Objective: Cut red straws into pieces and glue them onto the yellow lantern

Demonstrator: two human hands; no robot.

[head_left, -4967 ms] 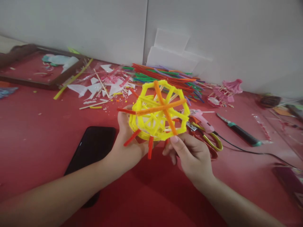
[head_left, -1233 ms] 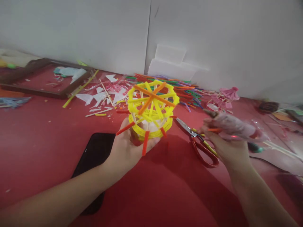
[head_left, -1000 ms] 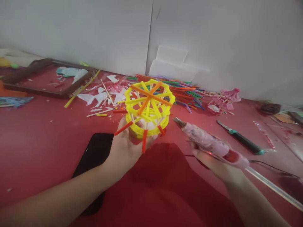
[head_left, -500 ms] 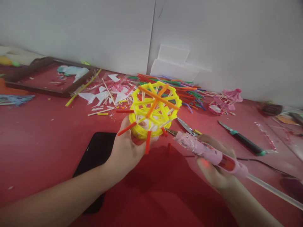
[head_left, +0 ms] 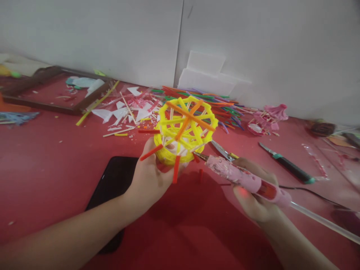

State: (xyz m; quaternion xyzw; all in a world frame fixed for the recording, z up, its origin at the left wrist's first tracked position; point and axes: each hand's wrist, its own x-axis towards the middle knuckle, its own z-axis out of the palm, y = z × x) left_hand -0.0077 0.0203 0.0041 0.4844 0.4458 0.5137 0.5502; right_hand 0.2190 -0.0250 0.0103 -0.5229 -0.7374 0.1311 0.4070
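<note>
My left hand [head_left: 149,176] cups a round cage of yellow straws [head_left: 184,129] from below, fingers curled round its base. Orange straws cross on top of the cage and short red straw pieces stick out of its lower ring. My right hand [head_left: 253,195] grips a pink glue gun [head_left: 244,178], a clear glue stick trailing from its back. The gun's metal tip touches the lower right edge of the cage beside a red piece.
A black phone [head_left: 112,187] lies under my left wrist on the red table [head_left: 56,168]. Scissors [head_left: 222,150] lie behind the gun, a green-handled knife [head_left: 287,163] to the right. Coloured straws [head_left: 213,101], white scraps and a brown frame [head_left: 53,90] line the wall.
Five seconds ago both hands held the cage. My right hand then picked up the glue gun from the table and brought its tip to the cage's lower right edge.
</note>
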